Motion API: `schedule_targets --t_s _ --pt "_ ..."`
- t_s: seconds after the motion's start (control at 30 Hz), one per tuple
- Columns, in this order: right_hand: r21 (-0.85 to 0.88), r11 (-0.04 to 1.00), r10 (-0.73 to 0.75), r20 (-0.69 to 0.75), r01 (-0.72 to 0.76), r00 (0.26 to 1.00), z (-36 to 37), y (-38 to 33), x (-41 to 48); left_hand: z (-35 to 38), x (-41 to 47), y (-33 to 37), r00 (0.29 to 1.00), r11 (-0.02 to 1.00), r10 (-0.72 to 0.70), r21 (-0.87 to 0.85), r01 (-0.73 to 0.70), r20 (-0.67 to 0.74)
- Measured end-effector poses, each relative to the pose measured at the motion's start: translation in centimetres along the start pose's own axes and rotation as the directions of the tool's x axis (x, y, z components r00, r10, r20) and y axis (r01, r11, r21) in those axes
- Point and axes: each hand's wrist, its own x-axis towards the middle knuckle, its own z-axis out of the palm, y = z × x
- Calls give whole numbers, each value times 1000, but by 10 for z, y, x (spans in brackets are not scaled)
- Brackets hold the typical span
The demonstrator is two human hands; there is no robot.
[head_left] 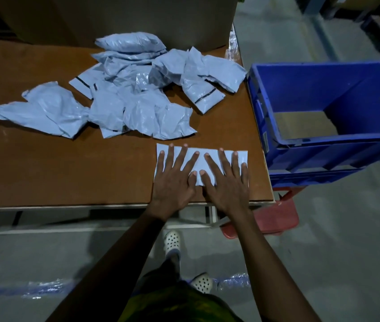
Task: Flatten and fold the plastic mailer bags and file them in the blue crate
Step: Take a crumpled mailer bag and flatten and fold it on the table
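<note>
Nearest me, the person's two white perforated clogs (172, 242) stand on the grey floor, and both bare forearms reach out over the near edge of the brown tabletop (68, 170). The left hand (172, 182) and right hand (226, 184) lie side by side, thumbs almost touching, on a pale blue mailer bag (200, 162) that sits flat as a neat rectangle close to the tabletop's near right corner. Neither hand has a grip closed on anything: the fingers are straight and fanned out, palms pressing down on the plastic. Beyond them, at about eleven o'clock from the hands, a loose heap of crumpled mailer bags (138, 101) in the same pale blue spreads across the middle of the tabletop, several showing a dark strip along one end; one twisted bag trails off toward nine o'clock. At about two o'clock from the hands, just off the tabletop's right edge, stands the blue crate (337, 140), holding no bags that I can see, only a brown sheet (305, 125) on its bottom. A red plastic piece (277, 217) shows beneath its near corner. Farthest back, at twelve o'clock, a big cardboard box (114, 17) rises behind the heap.
</note>
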Motion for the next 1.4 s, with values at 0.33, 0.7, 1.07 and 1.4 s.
schedule_targets --t_s 0.33,0.7,1.07,1.4 --pt "-2 1000 7 65 -7 998 -7 -3 -1 0 4 -10 998 998 58 1 -58 15" --pt "53 985 -169 127 164 977 -2 -65 19 -23 -20 -32 977 975 -211 -61 212 22" --pt "-13 987 -156 99 158 983 13 -62 20 -18 -13 -42 992 991 -121 62 119 37" --pt "33 995 -97 86 94 992 -21 -10 26 -29 -4 -17 985 985 -167 -45 168 38"
